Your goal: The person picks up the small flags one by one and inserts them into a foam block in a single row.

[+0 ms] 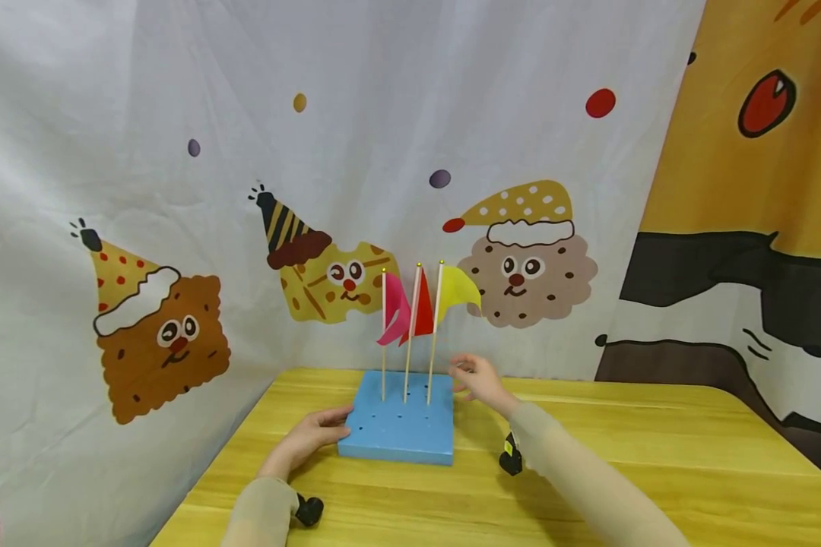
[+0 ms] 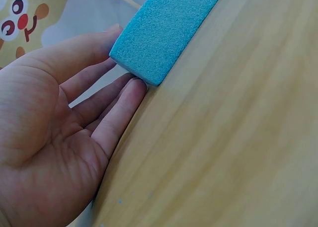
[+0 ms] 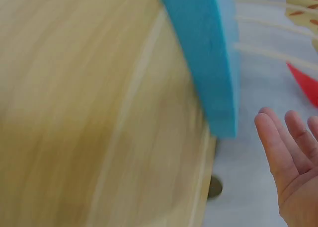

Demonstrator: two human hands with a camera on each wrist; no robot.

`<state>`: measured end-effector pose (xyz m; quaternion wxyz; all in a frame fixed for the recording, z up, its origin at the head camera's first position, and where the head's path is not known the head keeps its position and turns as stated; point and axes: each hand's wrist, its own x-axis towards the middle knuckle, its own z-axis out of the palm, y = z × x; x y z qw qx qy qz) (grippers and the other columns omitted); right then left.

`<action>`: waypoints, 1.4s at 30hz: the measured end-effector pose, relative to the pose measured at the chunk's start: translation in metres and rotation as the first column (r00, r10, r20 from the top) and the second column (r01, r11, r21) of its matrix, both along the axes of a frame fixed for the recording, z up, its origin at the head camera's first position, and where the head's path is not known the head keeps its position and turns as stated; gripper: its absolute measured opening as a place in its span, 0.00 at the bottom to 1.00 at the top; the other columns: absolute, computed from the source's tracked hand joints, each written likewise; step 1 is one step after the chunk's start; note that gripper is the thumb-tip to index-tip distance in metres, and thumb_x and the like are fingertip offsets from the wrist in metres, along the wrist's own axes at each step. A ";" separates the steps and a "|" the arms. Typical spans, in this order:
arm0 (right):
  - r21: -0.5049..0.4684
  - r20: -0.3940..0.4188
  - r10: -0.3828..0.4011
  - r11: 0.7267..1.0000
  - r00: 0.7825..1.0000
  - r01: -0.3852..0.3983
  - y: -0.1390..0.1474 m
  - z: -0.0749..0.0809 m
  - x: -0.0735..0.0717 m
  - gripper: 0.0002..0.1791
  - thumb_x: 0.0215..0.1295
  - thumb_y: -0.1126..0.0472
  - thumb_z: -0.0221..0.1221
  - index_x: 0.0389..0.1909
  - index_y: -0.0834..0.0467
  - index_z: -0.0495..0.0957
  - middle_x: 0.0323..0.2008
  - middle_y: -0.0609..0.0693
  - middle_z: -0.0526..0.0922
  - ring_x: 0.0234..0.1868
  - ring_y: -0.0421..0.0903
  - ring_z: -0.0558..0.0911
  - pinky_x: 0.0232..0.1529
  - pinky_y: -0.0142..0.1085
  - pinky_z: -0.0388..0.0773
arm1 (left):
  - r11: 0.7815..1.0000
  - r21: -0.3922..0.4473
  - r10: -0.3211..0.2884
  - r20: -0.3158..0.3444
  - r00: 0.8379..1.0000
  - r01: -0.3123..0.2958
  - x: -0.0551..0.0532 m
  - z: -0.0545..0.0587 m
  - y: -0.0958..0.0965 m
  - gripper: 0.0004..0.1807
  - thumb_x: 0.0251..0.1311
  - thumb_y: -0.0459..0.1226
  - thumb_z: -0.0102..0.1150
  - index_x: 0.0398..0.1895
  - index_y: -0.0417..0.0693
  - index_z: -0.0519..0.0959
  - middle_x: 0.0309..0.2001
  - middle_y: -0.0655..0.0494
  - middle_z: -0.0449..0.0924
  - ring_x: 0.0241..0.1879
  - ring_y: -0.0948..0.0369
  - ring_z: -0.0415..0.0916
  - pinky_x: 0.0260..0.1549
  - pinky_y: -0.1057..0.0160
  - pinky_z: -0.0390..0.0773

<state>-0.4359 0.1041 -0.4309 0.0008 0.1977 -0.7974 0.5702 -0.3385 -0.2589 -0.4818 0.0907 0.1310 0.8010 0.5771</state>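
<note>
A light-blue foam block with small holes lies on the wooden table. Three thin sticks stand in it, bearing a pink flag, a red flag and a yellow flag. My left hand touches the block's left side, its fingers extended; in the left wrist view this hand meets the foam with its fingertips. Beside the back right corner, my right hand holds nothing. The right wrist view shows that hand with loosely extended fingers, apart from the block.
The wooden table extends to the right of the block. Behind it hangs a white cloth printed with cartoon snacks wearing hats. Dark wrist devices sit at both sleeves.
</note>
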 end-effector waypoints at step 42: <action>0.717 -0.140 -0.171 0.662 0.975 0.219 0.174 -0.011 0.025 0.55 0.59 0.30 0.56 0.74 0.65 0.51 0.71 0.75 0.44 0.69 0.76 0.46 0.51 0.82 0.36 | 0.704 -0.655 0.021 -0.367 0.930 -0.274 -0.025 0.076 -0.050 0.45 0.66 0.60 0.49 0.76 0.41 0.54 0.72 0.30 0.48 0.69 0.30 0.44 0.61 0.27 0.47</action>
